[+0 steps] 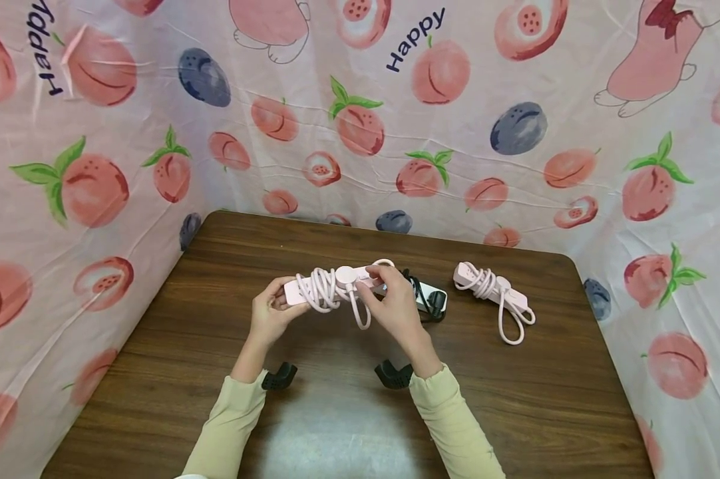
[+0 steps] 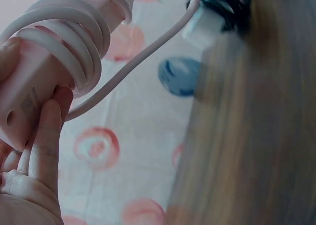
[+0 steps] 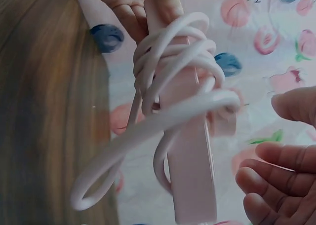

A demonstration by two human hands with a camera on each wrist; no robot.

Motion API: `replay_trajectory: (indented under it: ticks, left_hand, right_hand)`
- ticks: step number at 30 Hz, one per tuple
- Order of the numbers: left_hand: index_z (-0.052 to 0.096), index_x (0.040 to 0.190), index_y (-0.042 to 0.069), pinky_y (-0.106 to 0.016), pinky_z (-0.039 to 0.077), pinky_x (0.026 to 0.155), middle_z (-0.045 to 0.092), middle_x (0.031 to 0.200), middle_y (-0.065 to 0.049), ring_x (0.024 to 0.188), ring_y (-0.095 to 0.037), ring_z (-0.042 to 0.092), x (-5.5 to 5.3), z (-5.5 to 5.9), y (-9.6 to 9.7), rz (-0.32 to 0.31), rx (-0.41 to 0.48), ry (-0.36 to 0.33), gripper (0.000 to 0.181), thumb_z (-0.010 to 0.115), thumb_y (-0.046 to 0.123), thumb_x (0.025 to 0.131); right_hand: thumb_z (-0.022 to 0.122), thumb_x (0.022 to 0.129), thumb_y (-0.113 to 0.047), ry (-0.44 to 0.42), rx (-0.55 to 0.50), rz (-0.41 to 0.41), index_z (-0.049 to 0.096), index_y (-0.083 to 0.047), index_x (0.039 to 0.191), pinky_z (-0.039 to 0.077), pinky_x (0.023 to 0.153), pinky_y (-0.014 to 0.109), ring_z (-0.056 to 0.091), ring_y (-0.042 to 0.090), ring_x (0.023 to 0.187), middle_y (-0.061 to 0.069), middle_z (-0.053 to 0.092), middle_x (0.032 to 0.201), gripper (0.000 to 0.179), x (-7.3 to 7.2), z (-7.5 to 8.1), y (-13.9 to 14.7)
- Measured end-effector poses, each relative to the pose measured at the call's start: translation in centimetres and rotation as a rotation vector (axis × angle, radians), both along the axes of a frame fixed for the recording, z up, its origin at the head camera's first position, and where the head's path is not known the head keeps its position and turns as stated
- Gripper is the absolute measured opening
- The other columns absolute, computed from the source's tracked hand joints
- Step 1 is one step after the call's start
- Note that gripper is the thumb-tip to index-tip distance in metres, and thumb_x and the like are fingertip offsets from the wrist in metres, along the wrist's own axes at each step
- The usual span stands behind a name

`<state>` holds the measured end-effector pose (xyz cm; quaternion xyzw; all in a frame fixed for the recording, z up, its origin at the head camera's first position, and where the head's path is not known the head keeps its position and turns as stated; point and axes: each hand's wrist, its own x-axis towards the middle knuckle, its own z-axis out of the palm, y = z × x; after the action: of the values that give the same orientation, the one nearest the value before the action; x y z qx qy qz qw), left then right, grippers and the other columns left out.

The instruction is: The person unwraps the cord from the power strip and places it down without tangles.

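Observation:
A pink power strip with its pale cord wound round it is held up above the table. Its round plug lies against the strip's upper side. My left hand grips the strip's left end, thumb on one face and fingers on the other. Close by the plug and the right end is my right hand. The right wrist view shows that hand's fingers loosely bent and apart from the strip. A loose loop of cord sticks out there.
Behind my right hand lies a white power strip with a black cord and plug. Farther right, a second pink power strip lies with its cord wound. A fruit-print cloth hangs behind the brown table.

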<state>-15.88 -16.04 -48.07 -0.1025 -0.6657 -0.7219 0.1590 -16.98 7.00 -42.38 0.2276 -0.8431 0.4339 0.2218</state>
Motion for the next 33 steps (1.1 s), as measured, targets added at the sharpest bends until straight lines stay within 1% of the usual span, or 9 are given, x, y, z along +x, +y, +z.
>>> replay_trajectory:
  ticks: [6,8,11,15,18,21,26,30,33]
  left_hand:
    - [0.053,0.105,-0.019,-0.019,0.054,0.068,0.064,0.097,0.002,0.083,-0.007,0.064,0.0,0.2,2.3,-0.050,-0.026,0.062,0.048,0.069,-0.028,0.061]
    - [0.053,0.105,-0.020,-0.020,0.054,0.069,0.063,0.097,-0.003,0.083,-0.007,0.064,0.0,0.2,3.1,-0.078,-0.025,0.062,0.048,0.070,-0.028,0.061]
    - [0.053,0.105,-0.020,-0.020,0.054,0.068,0.063,0.097,-0.013,0.082,-0.006,0.064,0.0,0.3,4.3,-0.110,-0.023,0.057,0.048,0.070,-0.028,0.061]
    - [0.052,0.104,-0.023,-0.019,0.054,0.067,0.061,0.095,-0.025,0.081,-0.005,0.063,0.4,1.5,5.8,-0.143,-0.025,0.076,0.047,0.068,-0.030,0.061]
    - [0.050,0.103,-0.024,-0.018,0.053,0.068,0.059,0.094,-0.032,0.081,-0.004,0.063,0.6,2.3,6.7,-0.168,-0.031,0.087,0.046,0.067,-0.030,0.061]
    - [0.050,0.103,-0.025,-0.018,0.053,0.068,0.057,0.095,-0.037,0.082,-0.004,0.063,0.6,2.6,7.4,-0.187,-0.034,0.078,0.045,0.068,-0.029,0.062]
    - [0.050,0.104,-0.024,-0.018,0.053,0.068,0.055,0.096,-0.040,0.082,-0.004,0.063,0.5,2.5,8.3,-0.218,-0.024,0.066,0.045,0.067,-0.028,0.063]
    - [0.051,0.105,-0.023,-0.019,0.053,0.069,0.056,0.098,-0.040,0.083,-0.006,0.063,0.0,1.3,8.8,-0.224,-0.006,0.053,0.046,0.068,-0.028,0.063]
    - [0.052,0.106,-0.021,-0.020,0.054,0.069,0.057,0.099,-0.039,0.082,-0.007,0.064,-0.5,0.4,9.1,-0.227,-0.005,0.046,0.047,0.070,-0.026,0.063]
  right_hand:
    - [0.076,0.076,-0.017,0.028,0.062,-0.052,0.064,0.004,0.103,0.051,0.066,0.035,0.057,0.025,0.076,0.014,0.060,0.084,0.036,1.4,1.4,1.0]
    - [0.078,0.075,-0.019,0.031,0.098,-0.087,0.064,0.005,0.104,0.050,0.065,0.036,0.057,0.026,0.076,0.015,0.059,0.083,0.040,1.7,1.7,1.5]
    - [0.078,0.075,-0.022,0.039,0.186,-0.158,0.064,0.006,0.104,0.050,0.064,0.038,0.056,0.027,0.075,0.016,0.059,0.083,0.043,2.1,2.0,2.2]
    - [0.076,0.076,-0.024,0.025,0.281,-0.225,0.064,0.006,0.102,0.050,0.062,0.041,0.057,0.029,0.074,0.017,0.059,0.083,0.042,2.5,2.0,3.1]
    - [0.075,0.076,-0.023,-0.017,0.298,-0.242,0.064,0.005,0.101,0.051,0.060,0.043,0.058,0.029,0.072,0.017,0.059,0.083,0.039,2.6,1.9,3.8]
    - [0.073,0.077,-0.023,-0.060,0.305,-0.248,0.065,0.005,0.100,0.050,0.058,0.042,0.058,0.028,0.070,0.016,0.059,0.083,0.038,2.6,1.9,4.4]
    - [0.072,0.077,-0.019,-0.123,0.306,-0.218,0.065,0.007,0.104,0.049,0.058,0.040,0.057,0.028,0.071,0.017,0.060,0.086,0.038,2.5,2.2,5.2]
    - [0.073,0.078,-0.015,-0.192,0.276,-0.185,0.064,0.009,0.106,0.046,0.058,0.036,0.054,0.025,0.071,0.018,0.059,0.088,0.038,2.5,2.4,5.7]
    - [0.073,0.078,-0.012,-0.232,0.247,-0.180,0.064,0.010,0.105,0.045,0.058,0.034,0.052,0.025,0.072,0.018,0.059,0.087,0.036,2.6,2.5,5.9]
